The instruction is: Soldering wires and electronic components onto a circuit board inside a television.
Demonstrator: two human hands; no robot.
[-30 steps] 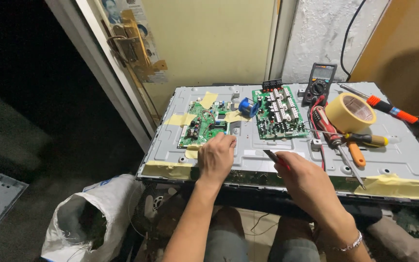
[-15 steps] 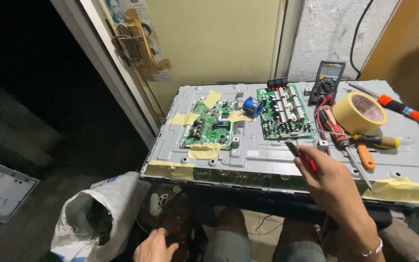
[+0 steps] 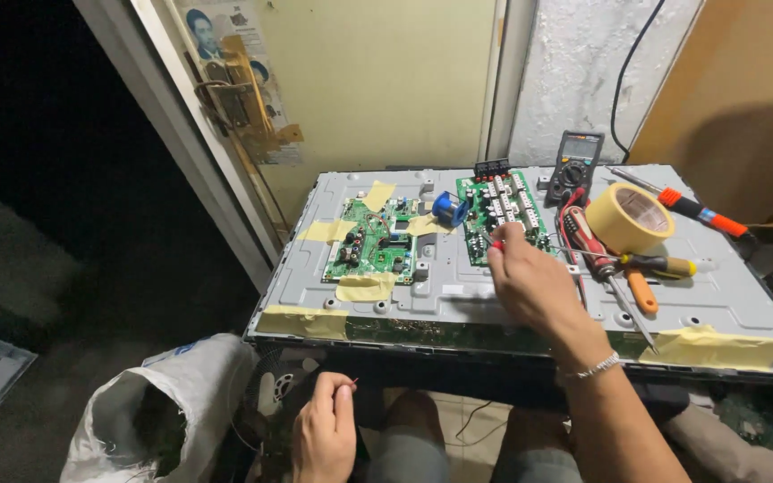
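We see a grey metal panel [image 3: 458, 295] lying flat as our work surface, propped over a dark frame. Two green circuit boards rest on it: the left board [image 3: 373, 246], held by strips of yellow tape [image 3: 364, 288], and the right board [image 3: 505, 215] just beside a small blue spool [image 3: 449, 208]. Toward the far edge sits a dark multimeter [image 3: 576, 163]. A roll of yellow tape [image 3: 630, 217] lies to the right, near an orange-handled screwdriver [image 3: 704, 213] and a cluster of other screwdrivers [image 3: 641, 277]. More tape patches [image 3: 717, 347] mark the near edge.
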